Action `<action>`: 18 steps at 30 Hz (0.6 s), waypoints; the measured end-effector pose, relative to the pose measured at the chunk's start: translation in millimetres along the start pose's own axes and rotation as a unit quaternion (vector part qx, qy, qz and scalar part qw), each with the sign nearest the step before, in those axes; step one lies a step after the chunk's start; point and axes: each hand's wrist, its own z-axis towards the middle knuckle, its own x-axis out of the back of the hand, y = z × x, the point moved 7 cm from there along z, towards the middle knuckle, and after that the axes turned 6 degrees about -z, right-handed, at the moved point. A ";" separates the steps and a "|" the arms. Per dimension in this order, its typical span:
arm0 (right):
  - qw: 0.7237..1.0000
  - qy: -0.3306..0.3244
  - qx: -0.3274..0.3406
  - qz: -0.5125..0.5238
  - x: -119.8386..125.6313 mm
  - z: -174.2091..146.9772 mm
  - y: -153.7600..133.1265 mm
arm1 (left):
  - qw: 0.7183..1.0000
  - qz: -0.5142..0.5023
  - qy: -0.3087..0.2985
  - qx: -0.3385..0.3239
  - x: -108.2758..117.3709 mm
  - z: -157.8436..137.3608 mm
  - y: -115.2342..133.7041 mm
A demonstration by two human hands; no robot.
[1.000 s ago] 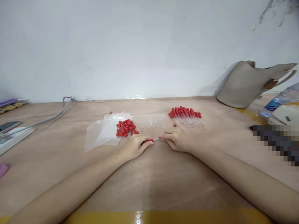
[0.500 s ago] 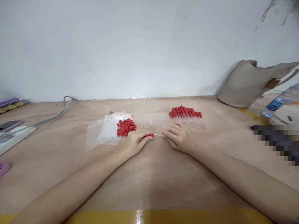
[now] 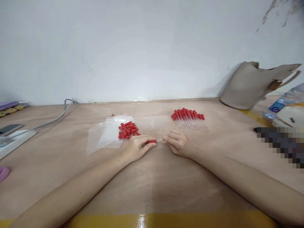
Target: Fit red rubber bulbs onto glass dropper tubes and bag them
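Note:
My left hand (image 3: 139, 146) pinches a red rubber dropper bulb (image 3: 152, 141), its open end facing right. A clear glass dropper tube (image 3: 159, 140) runs from the bulb's mouth into the closed fingers of my right hand (image 3: 178, 143), which cover its far part. Beyond my left hand lies a heap of loose red bulbs (image 3: 128, 129) on clear zip bags (image 3: 104, 134). A row of bare clear tubes (image 3: 152, 123) lies behind the hands. Farther right, several droppers with red bulbs fitted (image 3: 188, 117) lie side by side.
A beige bag (image 3: 247, 85) stands at the back right by a plastic bottle (image 3: 285, 101). On the left are a grey cable (image 3: 54, 120), a phone (image 3: 10, 129) and a white power strip (image 3: 26, 139). A wall (image 3: 142, 50) closes off the table's back.
Both hands have come slightly lower and closer together, and less of the tube shows between them. The bulbs, tubes and finished-looking droppers lie as before.

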 end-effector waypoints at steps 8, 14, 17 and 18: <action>1.000 -0.005 -0.015 0.007 -5.5 1.6 -3.4 | 1.000 -0.009 0.003 -0.006 -1.4 -0.4 -1.1; 0.999 -0.015 -0.033 0.022 -9.6 2.9 -2.3 | 1.000 -0.004 0.009 -0.005 -0.7 0.1 -0.5; 0.998 -0.023 -0.044 0.026 -8.9 5.1 -0.8 | 0.999 -0.008 0.030 0.011 0.7 -0.3 -4.3; 0.998 -0.026 -0.047 0.024 -7.8 5.9 -0.3 | 0.999 -0.009 0.035 0.022 1.0 -0.4 -6.1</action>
